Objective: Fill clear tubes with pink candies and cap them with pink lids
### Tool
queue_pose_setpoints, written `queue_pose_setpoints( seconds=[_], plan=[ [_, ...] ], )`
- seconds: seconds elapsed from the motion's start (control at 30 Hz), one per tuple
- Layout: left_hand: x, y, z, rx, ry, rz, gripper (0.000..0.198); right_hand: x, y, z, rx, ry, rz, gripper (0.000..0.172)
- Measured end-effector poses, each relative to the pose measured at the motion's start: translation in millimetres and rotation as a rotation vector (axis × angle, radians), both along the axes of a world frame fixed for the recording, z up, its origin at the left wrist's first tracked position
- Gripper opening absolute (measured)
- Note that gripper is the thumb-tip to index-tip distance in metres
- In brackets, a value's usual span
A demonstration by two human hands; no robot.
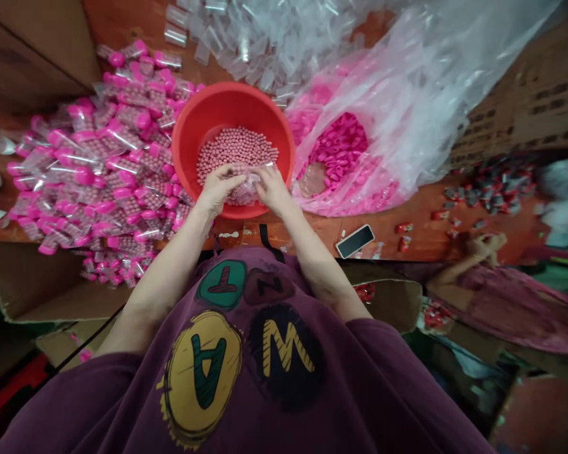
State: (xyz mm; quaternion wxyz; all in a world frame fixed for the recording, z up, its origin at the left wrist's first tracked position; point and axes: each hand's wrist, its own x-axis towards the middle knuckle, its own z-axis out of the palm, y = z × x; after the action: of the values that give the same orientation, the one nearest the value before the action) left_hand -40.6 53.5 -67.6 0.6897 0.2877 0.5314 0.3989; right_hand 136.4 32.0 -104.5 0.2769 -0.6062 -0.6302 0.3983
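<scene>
Over the near side of a red basin [184, 145], my left hand [219, 188] and my right hand [271, 189] are close together. Both have their fingers closed on clear plastic tubes [250, 184]; glare and fingers hide how many and what is inside. Pink beads [239, 148] lie heaped in the basin below. Left of it spreads a big pile of bead-filled tubes with pink caps [118, 145]. To the right, an opened plastic bag [388, 145] holds loose bright pink caps [343, 145].
Empty clear tubes [260, 44] lie scattered behind the basin. A phone [355, 241] rests at the table's front edge. Further right are small red and black pieces [497, 186] and a co-worker's hand [486, 247]. Cardboard boxes [52, 296] stand below the edge.
</scene>
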Motion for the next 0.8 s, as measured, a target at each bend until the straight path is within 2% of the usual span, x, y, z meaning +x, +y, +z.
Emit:
queue_pose_setpoints(
  seconds=[0.07,0.1,0.17,0.23,0.3,0.4,0.47,0.57,0.73,0.8],
  plan=[
    [8.5,-1.9,-5.6,0.007,-0.005,-0.044,0.042,13.8,-15.4,-11.1,0.091,-0.099,-0.003,0.028],
    [13.1,-2.6,-7.4,-0.002,-0.004,-0.060,0.043,25.7,-22.3,-16.8,0.116,-0.102,-0.080,0.030],
    [23.1,-3.6,-9.1,-0.033,0.003,-0.075,0.046,57.7,-30.2,-30.9,0.094,-0.082,-0.343,0.033],
    [34.5,-4.7,-8.7,-0.058,0.012,-0.104,0.046,94.5,-27.2,-49.0,-0.030,-0.098,-0.613,0.032],
    [47.0,-6.7,-7.1,-0.071,0.036,-0.163,0.045,126.1,-13.0,-68.4,-0.138,-0.146,-0.765,0.029],
    [65.4,-10.3,-4.1,-0.074,0.061,-0.270,0.043,148.5,18.8,-91.5,-0.180,-0.169,-0.805,0.027],
    [75.4,-11.3,-2.4,-0.075,0.063,-0.302,0.042,147.2,38.0,-101.0,-0.198,-0.200,-0.788,0.028],
    [85.1,-8.8,-0.8,-0.070,0.077,-0.281,0.040,137.3,53.6,-108.7,-0.223,-0.256,-0.801,0.028],
    [94.2,0.4,0.5,-0.053,0.109,-0.223,0.031,140.2,43.6,-111.5,-0.240,-0.118,-0.864,0.007],
    [99.2,3.4,1.4,-0.043,0.107,-0.222,0.026,144.9,30.7,-106.0,-0.236,-0.054,-0.834,0.010]
  ],
)
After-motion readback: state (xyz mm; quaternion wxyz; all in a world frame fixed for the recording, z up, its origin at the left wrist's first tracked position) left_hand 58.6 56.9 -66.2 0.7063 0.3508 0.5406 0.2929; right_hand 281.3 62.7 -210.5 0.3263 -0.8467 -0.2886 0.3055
